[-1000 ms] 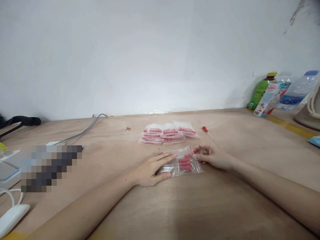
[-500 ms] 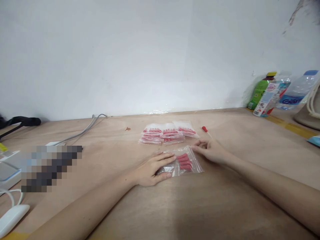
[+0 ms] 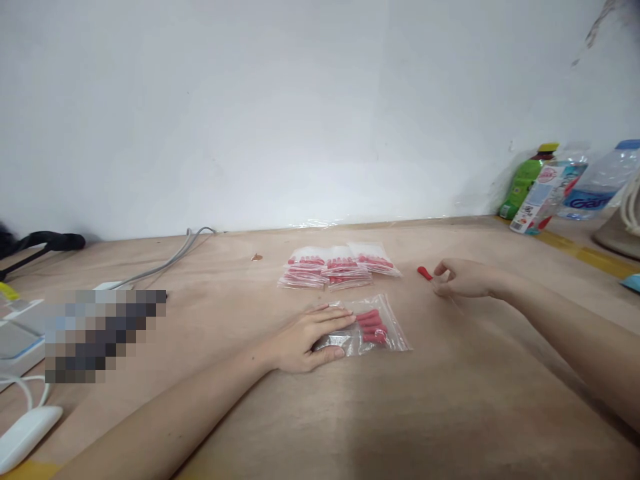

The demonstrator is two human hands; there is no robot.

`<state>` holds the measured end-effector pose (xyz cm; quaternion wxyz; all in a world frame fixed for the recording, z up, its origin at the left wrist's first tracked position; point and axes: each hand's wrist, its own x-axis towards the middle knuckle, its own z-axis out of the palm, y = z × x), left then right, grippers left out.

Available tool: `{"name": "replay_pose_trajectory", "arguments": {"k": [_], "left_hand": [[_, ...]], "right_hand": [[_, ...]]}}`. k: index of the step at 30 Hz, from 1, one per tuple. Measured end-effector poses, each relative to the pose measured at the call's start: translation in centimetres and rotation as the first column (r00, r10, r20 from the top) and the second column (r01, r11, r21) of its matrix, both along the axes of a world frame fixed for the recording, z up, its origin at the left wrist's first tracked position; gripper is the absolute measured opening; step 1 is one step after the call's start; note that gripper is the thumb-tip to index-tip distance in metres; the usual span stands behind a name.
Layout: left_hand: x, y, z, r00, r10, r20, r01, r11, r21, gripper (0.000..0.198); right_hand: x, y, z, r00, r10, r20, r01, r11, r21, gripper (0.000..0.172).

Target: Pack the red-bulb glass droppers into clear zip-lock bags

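My left hand (image 3: 313, 337) lies flat with fingers spread on the left part of a clear zip bag (image 3: 397, 327), which holds several red rubber bulbs (image 3: 371, 321). To the right, the thumb and fingertips of my right hand (image 3: 457, 279) are closed together on a thin clear stem, whose red bulb (image 3: 425, 273) points up and left. Behind the bag sit piles of small zip bags (image 3: 343, 267) with red pieces inside.
Bottles (image 3: 525, 183) and a carton-like bottle (image 3: 545, 200) stand at the back right, near a grey-brown object (image 3: 617, 230). At left are a white power strip (image 3: 23, 333), grey cables (image 3: 175, 257), a white mouse (image 3: 30, 433) and a blurred-out item (image 3: 105, 337). A small brown scrap (image 3: 257, 257) lies behind.
My right hand has left the zip bag's edge and moved right to the red-bulbed piece, which has shifted right and tilted. My left hand stays on the bag.
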<state>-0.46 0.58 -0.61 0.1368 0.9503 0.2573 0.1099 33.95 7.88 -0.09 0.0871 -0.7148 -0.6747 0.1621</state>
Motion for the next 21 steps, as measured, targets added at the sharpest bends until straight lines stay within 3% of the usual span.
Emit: {"name": "replay_pose_trajectory", "arguments": {"k": [4,9,12,14,16,18,21], "left_hand": [[0.0,0.0,0.0,1.0,0.002,-0.009,-0.002,1.0,0.002,0.052],[0.0,0.0,0.0,1.0,0.003,-0.008,-0.003,1.0,0.004,0.052],[-0.1,0.0,0.0,1.0,-0.005,0.004,0.005,1.0,0.009,0.052],[0.0,0.0,-0.1,1.0,-0.008,0.005,0.008,1.0,0.011,0.051],[0.0,0.0,-0.1,1.0,-0.007,0.004,0.007,1.0,0.011,0.051],[0.0,0.0,0.0,1.0,-0.001,0.001,0.001,1.0,0.01,0.051],[0.0,-0.1,0.0,1.0,0.015,-0.009,-0.015,1.0,0.007,0.052]], "right_hand": [[-0.6,-0.7,0.7,0.999,-0.04,0.006,0.039,0.999,0.036,0.064],[-1.6,-0.8,0.1,0.999,0.039,0.027,-0.041,0.998,0.046,0.041],[-2.3,-1.5,0.5,0.971,0.122,-0.206,-0.116,0.992,0.04,0.04],[-3.4,-2.3,0.7,0.869,0.146,-0.473,-0.127,0.989,0.072,0.044],[-5.0,-2.9,0.3,0.725,0.144,-0.673,-0.045,0.986,0.163,0.045],[-6.4,-3.2,-0.6,0.608,0.136,-0.783,0.106,0.963,0.249,0.046],[-7.8,-3.3,-2.3,0.5,0.131,-0.856,0.271,0.915,0.298,0.048]]}}
